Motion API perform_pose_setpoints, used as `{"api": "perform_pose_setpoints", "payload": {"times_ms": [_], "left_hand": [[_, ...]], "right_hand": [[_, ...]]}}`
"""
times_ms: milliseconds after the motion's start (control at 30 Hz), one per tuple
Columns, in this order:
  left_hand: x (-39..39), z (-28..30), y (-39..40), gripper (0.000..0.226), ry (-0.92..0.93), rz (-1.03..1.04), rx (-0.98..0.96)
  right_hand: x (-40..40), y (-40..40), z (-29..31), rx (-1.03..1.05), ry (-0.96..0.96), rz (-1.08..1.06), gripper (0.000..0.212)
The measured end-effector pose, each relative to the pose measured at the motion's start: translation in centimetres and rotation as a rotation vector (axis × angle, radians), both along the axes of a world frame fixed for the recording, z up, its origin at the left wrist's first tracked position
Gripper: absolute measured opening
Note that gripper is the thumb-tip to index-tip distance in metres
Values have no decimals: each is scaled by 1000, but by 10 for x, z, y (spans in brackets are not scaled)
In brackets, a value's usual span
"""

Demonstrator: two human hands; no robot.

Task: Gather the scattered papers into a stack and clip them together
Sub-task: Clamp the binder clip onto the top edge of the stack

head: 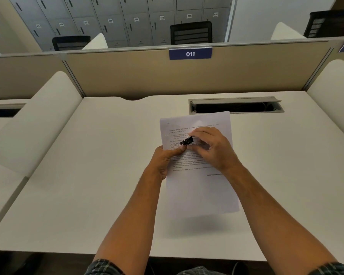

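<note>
A stack of white printed papers (199,187) is held lifted above the white desk (87,175), casting a shadow below its near edge. My left hand (163,161) grips the stack at its left edge, thumb on top. My right hand (211,147) is over the sheet, its fingers closed on a black binder clip (187,140) that sits just above my left thumb. How the clip sits on the paper I cannot tell.
A grey cable slot (236,105) is set in the desk just beyond the papers. A beige partition (127,74) labelled 011 closes the back. White side dividers (34,124) stand left and right. Black chairs and grey lockers lie beyond.
</note>
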State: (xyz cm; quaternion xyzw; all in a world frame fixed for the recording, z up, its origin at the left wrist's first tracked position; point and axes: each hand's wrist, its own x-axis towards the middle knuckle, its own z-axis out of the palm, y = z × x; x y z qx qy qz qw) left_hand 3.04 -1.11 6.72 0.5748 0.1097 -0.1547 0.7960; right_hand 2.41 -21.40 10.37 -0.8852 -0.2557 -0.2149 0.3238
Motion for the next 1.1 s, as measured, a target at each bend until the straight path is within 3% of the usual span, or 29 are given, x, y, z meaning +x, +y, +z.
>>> {"api": "perform_pose_setpoints", "payload": {"times_ms": [300,433,600,967,1100], "left_hand": [[0,1,5,35,-27,-47,44],[-1,3,5,48,-30,-72,37],[0,5,5,31,-47,-96,68],[0,17,2,44,-194,-50,260],[1,20,-1,35,-265,-2,496]], "right_hand": [[9,-14,3,-216,-57,150,40],[10,-14,0,-245,-91,173,36],[10,-11,-6,-228,-111,128,33],[6,-7,6,-95,-189,-30,33],[12,-11,30,-124,-248,-14,33]]}}
